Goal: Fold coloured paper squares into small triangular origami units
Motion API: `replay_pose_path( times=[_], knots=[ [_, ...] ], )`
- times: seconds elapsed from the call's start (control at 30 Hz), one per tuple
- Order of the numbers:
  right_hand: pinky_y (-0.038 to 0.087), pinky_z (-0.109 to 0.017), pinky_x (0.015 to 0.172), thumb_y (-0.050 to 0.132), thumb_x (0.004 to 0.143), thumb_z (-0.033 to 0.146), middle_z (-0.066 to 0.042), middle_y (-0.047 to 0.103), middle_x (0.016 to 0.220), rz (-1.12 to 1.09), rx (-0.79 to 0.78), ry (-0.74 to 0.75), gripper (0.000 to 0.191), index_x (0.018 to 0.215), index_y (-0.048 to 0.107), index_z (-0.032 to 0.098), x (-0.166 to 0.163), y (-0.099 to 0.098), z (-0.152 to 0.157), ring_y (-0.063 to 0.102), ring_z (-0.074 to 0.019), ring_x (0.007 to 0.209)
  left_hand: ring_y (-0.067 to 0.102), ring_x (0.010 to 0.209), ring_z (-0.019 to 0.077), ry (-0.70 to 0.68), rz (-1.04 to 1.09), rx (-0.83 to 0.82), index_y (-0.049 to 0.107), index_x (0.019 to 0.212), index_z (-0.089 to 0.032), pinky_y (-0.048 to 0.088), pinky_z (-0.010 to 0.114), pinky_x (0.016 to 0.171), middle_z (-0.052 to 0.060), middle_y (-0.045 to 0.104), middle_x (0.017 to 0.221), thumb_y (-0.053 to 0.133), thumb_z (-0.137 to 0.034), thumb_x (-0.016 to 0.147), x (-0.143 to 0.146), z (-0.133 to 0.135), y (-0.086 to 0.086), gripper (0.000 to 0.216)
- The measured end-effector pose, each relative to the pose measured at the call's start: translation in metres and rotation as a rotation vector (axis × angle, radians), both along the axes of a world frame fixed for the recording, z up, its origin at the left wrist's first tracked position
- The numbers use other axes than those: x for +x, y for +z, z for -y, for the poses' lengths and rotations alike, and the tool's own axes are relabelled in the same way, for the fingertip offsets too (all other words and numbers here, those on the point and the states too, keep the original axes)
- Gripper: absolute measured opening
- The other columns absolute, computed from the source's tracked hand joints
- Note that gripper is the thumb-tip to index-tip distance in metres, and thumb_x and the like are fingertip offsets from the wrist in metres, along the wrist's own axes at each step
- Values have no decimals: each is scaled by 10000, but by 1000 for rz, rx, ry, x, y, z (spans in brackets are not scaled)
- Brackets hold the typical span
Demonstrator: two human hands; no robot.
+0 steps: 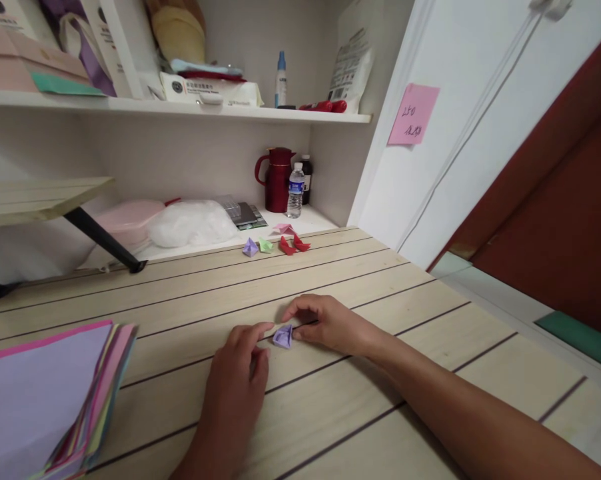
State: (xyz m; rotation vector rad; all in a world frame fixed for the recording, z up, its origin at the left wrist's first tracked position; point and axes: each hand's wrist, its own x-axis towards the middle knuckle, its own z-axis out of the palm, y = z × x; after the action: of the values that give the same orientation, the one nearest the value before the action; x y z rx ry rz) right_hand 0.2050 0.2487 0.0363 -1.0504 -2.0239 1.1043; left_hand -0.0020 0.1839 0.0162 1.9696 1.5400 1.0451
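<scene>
While left fingers [253, 331] and right fingers [303, 303] spread beside purple origami [282, 337], striped table [170, 387], white shelves [145, 108]

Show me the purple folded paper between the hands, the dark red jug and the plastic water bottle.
Purple folded paper [282, 337]: head view, middle of its folds.
Dark red jug [276, 183]: head view, its body.
Plastic water bottle [296, 188]: head view, its blue label.

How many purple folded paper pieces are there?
2. One purple piece lies between the left hand and right hand; another purple piece is near the table's far edge, left of the green piece. The hands may hide more.
</scene>
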Motion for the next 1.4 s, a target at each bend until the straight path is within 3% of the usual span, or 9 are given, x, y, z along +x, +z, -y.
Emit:
replay_pose_path(
  times=[0.17, 0.33, 0.5, 0.67, 0.83, 0.97, 1.13, 1.23, 1.4],
  knots=[
    [466, -253, 706, 660, 752, 122, 2, 661, 817, -43, -52, 36, 176, 909, 700, 191, -4, 0, 6, 580, -139, 747, 622, 793, 182, 4, 11, 3, 615, 1160, -261, 509, 380, 791, 53, 637, 1061, 470, -203, 859, 2, -1, -3, 339],
    [482, -265, 721, 682, 752, 147, 2, 663, 809, -133, -119, 28, 268, 1015, 679, 197, -9, -3, 9, 605, -142, 739, 615, 783, 168, 54, 71, -17, 591, 1171, -238, 518, 363, 766, 58, 609, 1077, 488, -213, 853, 4, -1, -2, 335],
    [464, -276, 721, 631, 828, 239, -3, 657, 774, -188, -104, -101, 119, 918, 689, 189, -8, -6, 2, 590, -147, 744, 619, 797, 171, 155, 169, -28, 607, 1113, -238, 513, 366, 779, 66, 604, 1119, 493, -253, 842, 3, 1, 3, 294],
    [466, -275, 683, 551, 886, 305, -30, 658, 794, -230, -135, -127, 183, 871, 664, 162, -6, -9, -4, 567, -133, 689, 656, 740, 190, 249, 297, -134, 642, 1036, -213, 506, 343, 683, 58, 676, 1001, 513, -369, 837, 2, 1, 15, 284],
    [458, -277, 702, 589, 851, 273, -18, 651, 762, -198, -125, -98, 140, 842, 682, 169, -5, -9, -4, 570, -142, 711, 660, 708, 213, 304, 356, -193, 667, 1009, -198, 496, 333, 667, 15, 691, 715, 554, -449, 829, 1, 3, 23, 330],
    [450, -273, 699, 627, 794, 197, -6, 648, 776, -163, -101, -48, 100, 862, 697, 178, -3, -9, -3, 569, -143, 722, 667, 726, 201, 252, 338, -169, 666, 1013, -205, 504, 342, 699, 37, 718, 868, 560, -438, 829, 0, 2, 17, 314],
    [458, -270, 716, 656, 737, 104, -4, 640, 862, -124, -48, 29, 254, 959, 720, 209, -4, -4, 1, 562, -139, 751, 646, 759, 186, 174, 236, -63, 675, 994, -221, 511, 345, 726, 52, 692, 1004, 569, -313, 806, 1, 0, 11, 235],
    [473, -284, 774, 719, 721, 100, -34, 621, 1012, -78, 78, 57, 317, 1008, 726, 235, -6, -1, 5, 580, -163, 870, 634, 752, 182, 138, 193, -41, 672, 984, -223, 512, 349, 730, 51, 671, 998, 545, -272, 812, 3, 1, 11, 220],
    [483, -327, 881, 701, 782, 97, -98, 571, 1179, 20, 309, 69, 222, 970, 728, 213, -9, 1, 12, 580, -224, 1106, 623, 784, 191, 123, 186, -48, 660, 997, -214, 499, 353, 742, 61, 660, 1016, 506, -253, 837, 3, 2, 9, 225]
  ],
)
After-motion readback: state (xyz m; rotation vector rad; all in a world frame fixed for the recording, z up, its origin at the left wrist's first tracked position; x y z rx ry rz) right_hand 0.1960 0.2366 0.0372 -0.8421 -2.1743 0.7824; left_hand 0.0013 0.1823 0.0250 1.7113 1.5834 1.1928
